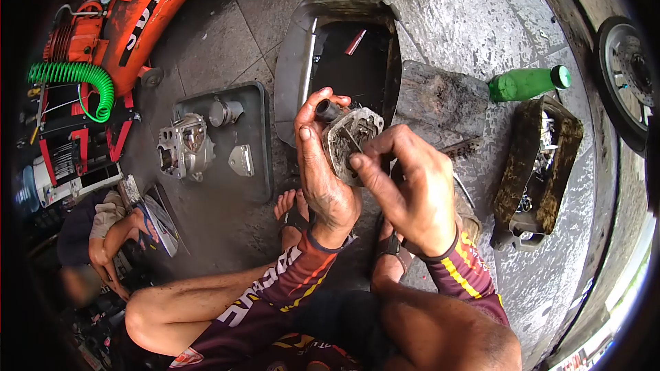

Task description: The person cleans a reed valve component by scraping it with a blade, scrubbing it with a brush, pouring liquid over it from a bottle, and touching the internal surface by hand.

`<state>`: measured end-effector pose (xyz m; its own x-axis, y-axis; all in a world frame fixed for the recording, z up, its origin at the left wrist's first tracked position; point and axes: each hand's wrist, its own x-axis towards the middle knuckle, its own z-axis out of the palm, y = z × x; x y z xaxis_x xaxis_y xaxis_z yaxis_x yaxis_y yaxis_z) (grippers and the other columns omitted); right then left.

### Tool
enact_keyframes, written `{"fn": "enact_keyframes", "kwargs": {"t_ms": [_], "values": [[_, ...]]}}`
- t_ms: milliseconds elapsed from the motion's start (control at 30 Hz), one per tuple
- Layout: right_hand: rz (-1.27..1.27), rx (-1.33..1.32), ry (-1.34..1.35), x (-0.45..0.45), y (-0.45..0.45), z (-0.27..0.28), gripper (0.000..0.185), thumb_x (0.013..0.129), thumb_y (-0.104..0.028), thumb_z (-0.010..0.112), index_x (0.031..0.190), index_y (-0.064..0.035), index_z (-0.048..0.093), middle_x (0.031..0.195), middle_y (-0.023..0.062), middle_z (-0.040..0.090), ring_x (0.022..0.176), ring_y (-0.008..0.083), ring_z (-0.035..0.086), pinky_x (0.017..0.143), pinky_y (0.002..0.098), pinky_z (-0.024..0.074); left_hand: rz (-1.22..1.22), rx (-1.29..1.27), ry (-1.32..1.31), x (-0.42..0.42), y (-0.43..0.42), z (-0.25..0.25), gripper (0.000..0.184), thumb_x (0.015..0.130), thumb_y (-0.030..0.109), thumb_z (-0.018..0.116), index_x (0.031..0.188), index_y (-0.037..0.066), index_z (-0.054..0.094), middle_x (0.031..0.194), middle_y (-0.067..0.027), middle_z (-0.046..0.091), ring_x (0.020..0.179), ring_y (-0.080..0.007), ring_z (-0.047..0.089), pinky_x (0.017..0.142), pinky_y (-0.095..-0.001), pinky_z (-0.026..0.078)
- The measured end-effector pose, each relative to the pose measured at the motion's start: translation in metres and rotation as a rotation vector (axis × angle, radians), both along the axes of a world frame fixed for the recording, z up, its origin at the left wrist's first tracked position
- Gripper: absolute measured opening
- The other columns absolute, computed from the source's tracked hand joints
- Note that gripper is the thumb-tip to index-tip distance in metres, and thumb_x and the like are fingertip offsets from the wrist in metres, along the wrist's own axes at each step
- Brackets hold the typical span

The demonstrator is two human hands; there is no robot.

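My left hand is wrapped round a greasy grey metal engine part, which has a flat gasket edge and a short black tube at its top. The part is held up in front of my knees. My right hand is closed in a pinch against the part's near side. A thin metal piece shows by the right fingertips, inside the part's hollow face; its kind I cannot make out. Behind the part lies a black basin with dark liquid and a small red object.
Left, a dark tray holds an engine cylinder head, a piston and a small metal cover. Right are a green bottle, a dirty parts bin and a wheel. Another person sits at lower left by an orange compressor.
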<state>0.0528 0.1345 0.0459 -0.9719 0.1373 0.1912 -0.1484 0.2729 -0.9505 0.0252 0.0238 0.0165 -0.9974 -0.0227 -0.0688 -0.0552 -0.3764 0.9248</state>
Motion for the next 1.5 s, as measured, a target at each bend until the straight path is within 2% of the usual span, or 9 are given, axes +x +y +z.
{"fn": "enact_keyframes", "kwargs": {"t_ms": [133, 233, 433, 567, 667, 833, 933, 1400, 1500], "values": [[-0.079, 0.002, -0.171, -0.005, 0.005, -0.003, 0.012, 0.083, -0.007, 0.069, 0.084, -0.0027, 0.057, 0.074, 0.0113, 0.058, 0.065, 0.0279, 0.063, 0.058, 0.0360, 0.0502, -0.009, 0.020, -0.015, -0.001, -0.002, 0.002, 0.049, 0.106, 0.039, 0.023, 0.133, 0.005, 0.046, 0.119, -0.0112, 0.054, 0.105, -0.0182, 0.056, 0.095, -0.0338, 0.047], [0.017, 0.019, 0.007, 0.000, -0.002, 0.003, 0.012, 0.082, -0.007, 0.069, 0.083, -0.0027, 0.057, 0.074, 0.0118, 0.058, 0.065, 0.0288, 0.063, 0.059, 0.0370, 0.0502, -0.019, -0.083, -0.027, 0.000, -0.002, 0.004, 0.048, 0.106, 0.038, 0.023, 0.133, 0.005, 0.046, 0.119, -0.0109, 0.054, 0.104, -0.0182, 0.058, 0.094, -0.0334, 0.048], [-0.002, 0.039, -0.017, 0.000, -0.003, 0.000, 0.013, 0.080, -0.007, 0.069, 0.083, -0.0025, 0.058, 0.077, 0.0123, 0.060, 0.068, 0.0324, 0.063, 0.060, 0.0382, 0.0509, -0.029, -0.001, -0.054, -0.003, -0.003, 0.004, 0.050, 0.106, 0.040, 0.023, 0.133, 0.005, 0.046, 0.118, -0.0107, 0.054, 0.103, -0.0184, 0.059, 0.093, -0.0331, 0.049], [0.038, 0.043, 0.013, -0.001, 0.002, -0.004, 0.014, 0.080, -0.007, 0.070, 0.084, -0.0031, 0.058, 0.079, 0.0120, 0.059, 0.070, 0.0326, 0.063, 0.060, 0.0386, 0.0511, -0.028, 0.014, -0.074, -0.003, -0.005, 0.004, 0.053, 0.106, 0.041, 0.022, 0.132, 0.004, 0.047, 0.116, -0.0111, 0.056, 0.103, -0.0184, 0.058, 0.094, -0.0330, 0.048], [0.037, 0.073, -0.004, -0.001, 0.004, -0.004, 0.014, 0.079, -0.008, 0.070, 0.085, -0.0041, 0.058, 0.079, 0.0112, 0.058, 0.071, 0.0322, 0.063, 0.061, 0.0389, 0.0511, -0.068, -0.030, -0.116, -0.004, -0.004, 0.007, 0.063, 0.104, 0.053, 0.023, 0.133, 0.004, 0.048, 0.114, -0.0081, 0.056, 0.103, -0.0155, 0.057, 0.093, -0.0313, 0.046], [0.176, 0.173, 0.061, 0.002, 0.007, -0.006, 0.013, 0.080, -0.010, 0.070, 0.087, -0.0070, 0.059, 0.079, 0.0096, 0.056, 0.072, 0.0311, 0.062, 0.061, 0.0400, 0.0513, -0.055, 0.025, -0.181, -0.007, -0.009, 0.007, 0.065, 0.103, 0.052, 0.019, 0.131, 0.003, 0.052, 0.111, -0.0087, 0.059, 0.100, -0.0159, 0.057, 0.092, -0.0317, 0.046], [0.076, 0.167, 0.031, -0.005, 0.012, -0.009, 0.013, 0.080, -0.010, 0.070, 0.087, -0.0066, 0.059, 0.079, 0.0092, 0.056, 0.071, 0.0307, 0.062, 0.060, 0.0403, 0.0510, -0.103, -0.050, -0.179, -0.007, -0.010, 0.005, 0.070, 0.102, 0.056, 0.018, 0.131, 0.003, 0.053, 0.110, -0.0089, 0.060, 0.098, -0.0152, 0.058, 0.091, -0.0309, 0.045], [0.225, 0.296, 0.064, -0.003, 0.015, -0.002, 0.013, 0.081, -0.011, 0.068, 0.088, -0.0059, 0.058, 0.079, 0.0092, 0.056, 0.072, 0.0309, 0.062, 0.060, 0.0404, 0.0506, -0.143, -0.032, -0.262, -0.012, -0.015, 0.002, 0.077, 0.101, 0.061, 0.015, 0.128, 0.002, 0.057, 0.107, -0.0082, 0.062, 0.098, -0.0155, 0.058, 0.093, -0.0302, 0.044], [0.129, 0.287, 0.020, -0.008, 0.019, -0.009, 0.014, 0.081, -0.011, 0.068, 0.090, -0.0063, 0.058, 0.082, 0.0085, 0.057, 0.075, 0.0296, 0.063, 0.060, 0.0402, 0.0517, -0.147, -0.065, -0.280, -0.012, -0.013, 0.001, 0.080, 0.100, 0.062, 0.014, 0.127, 0.002, 0.058, 0.105, -0.0086, 0.063, 0.097, -0.0161, 0.059, 0.092, -0.0305, 0.045]]}}
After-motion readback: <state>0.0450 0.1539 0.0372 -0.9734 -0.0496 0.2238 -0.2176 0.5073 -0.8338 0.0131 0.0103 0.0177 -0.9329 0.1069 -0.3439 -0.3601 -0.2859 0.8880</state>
